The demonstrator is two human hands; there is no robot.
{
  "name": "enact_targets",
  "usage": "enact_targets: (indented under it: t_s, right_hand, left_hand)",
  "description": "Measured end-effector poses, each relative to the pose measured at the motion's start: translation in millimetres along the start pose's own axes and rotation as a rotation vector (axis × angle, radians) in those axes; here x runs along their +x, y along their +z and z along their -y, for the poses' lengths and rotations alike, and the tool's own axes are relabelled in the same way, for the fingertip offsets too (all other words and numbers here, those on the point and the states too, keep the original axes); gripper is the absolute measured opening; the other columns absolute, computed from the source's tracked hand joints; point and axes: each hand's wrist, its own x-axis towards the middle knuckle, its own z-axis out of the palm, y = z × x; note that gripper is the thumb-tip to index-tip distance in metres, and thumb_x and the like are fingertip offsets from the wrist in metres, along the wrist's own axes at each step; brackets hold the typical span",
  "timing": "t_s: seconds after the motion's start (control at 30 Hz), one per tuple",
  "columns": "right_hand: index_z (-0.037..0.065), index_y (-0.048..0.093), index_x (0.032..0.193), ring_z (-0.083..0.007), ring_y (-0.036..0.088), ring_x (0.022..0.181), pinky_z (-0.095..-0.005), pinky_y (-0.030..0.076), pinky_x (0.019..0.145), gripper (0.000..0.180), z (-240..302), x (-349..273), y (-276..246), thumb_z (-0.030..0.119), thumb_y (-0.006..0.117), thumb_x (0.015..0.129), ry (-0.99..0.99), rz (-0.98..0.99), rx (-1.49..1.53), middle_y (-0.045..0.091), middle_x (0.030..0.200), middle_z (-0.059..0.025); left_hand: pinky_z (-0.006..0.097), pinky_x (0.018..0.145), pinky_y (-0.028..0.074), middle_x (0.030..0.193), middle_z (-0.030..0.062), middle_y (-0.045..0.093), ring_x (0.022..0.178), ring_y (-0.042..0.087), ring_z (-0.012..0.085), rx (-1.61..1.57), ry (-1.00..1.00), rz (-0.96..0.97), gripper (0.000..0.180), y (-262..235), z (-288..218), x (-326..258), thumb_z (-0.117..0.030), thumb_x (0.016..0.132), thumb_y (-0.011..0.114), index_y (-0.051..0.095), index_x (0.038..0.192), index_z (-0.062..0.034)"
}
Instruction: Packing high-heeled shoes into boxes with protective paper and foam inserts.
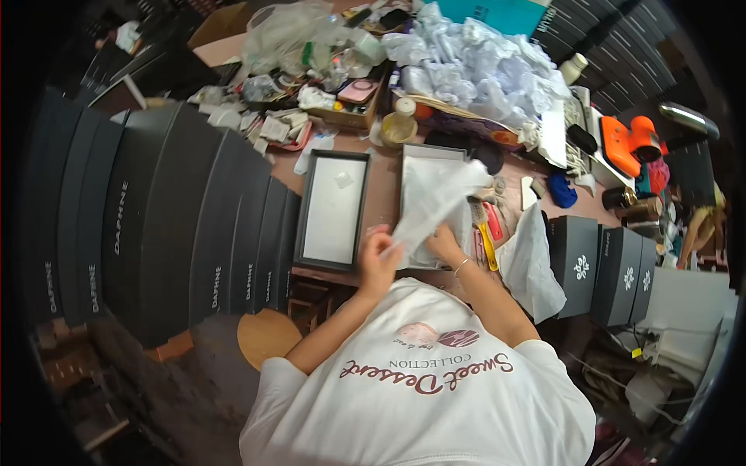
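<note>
A sheet of white tissue paper (441, 203) rises at a slant above an open shoe box (413, 149) in front of me. My left hand (378, 262) is closed on the paper's lower left end and looks slightly blurred. Over the box's near half, my right hand (445, 245) has its fingers curled at the paper; the fingertips are partly hidden. More white paper lines the box, and what lies beneath cannot be seen. To the left lies a dark-rimmed box lid (365, 167), pale inside face up, with a small clear packet (343, 180) on it.
Tall stacks of black shoe boxes (163, 225) stand at left; more boxes (575, 252) are at right. A yellow-handled brush (487, 237) and loose white paper (535, 268) lie beside my right arm. Crumpled paper (482, 66), a bottle (399, 123) and an orange device (620, 146) sit farther back.
</note>
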Motion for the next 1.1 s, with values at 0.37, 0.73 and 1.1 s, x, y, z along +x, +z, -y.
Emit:
enact_targets:
  t_s: [0.37,0.73,1.1]
  right_hand:
    - [0.003,0.049,0.126,-0.0391,0.053,0.099,-0.0442,0.043,0.094,0.051,42.8,-11.3,32.6,0.022,0.062,0.080,-0.119,-0.162,-0.282,0.051,0.121,-0.0230]
    - [0.001,0.058,0.119,-0.0204,0.058,0.105,-0.0326,0.046,0.089,0.034,65.8,-108.1,-74.9,0.018,0.058,0.089,0.316,-0.548,0.231,0.063,0.111,-0.0111]
    - [0.008,0.052,0.122,-0.0324,0.055,0.101,-0.0390,0.045,0.084,0.043,96.4,-190.2,-144.2,0.003,0.058,0.079,-0.133,-0.845,-0.318,0.056,0.109,-0.0157]
  left_hand:
    - [0.022,0.078,0.040,0.094,0.0018,0.053,0.085,0.050,0.0093,-0.273,-0.292,0.130,0.020,-37.1,-14.8,9.8,-0.005,0.083,0.068,0.049,0.090,-0.0052]
    - [0.044,0.104,0.035,0.128,0.0284,0.047,0.124,0.043,0.0382,0.682,0.586,0.658,0.043,17.4,-19.7,78.2,-0.011,0.088,0.057,0.045,0.127,0.0054]
    - [0.048,0.110,0.016,0.146,0.0250,0.027,0.130,0.030,0.0425,1.713,0.377,0.961,0.086,61.0,66.6,91.6,-0.028,0.072,0.064,0.025,0.142,0.0036]
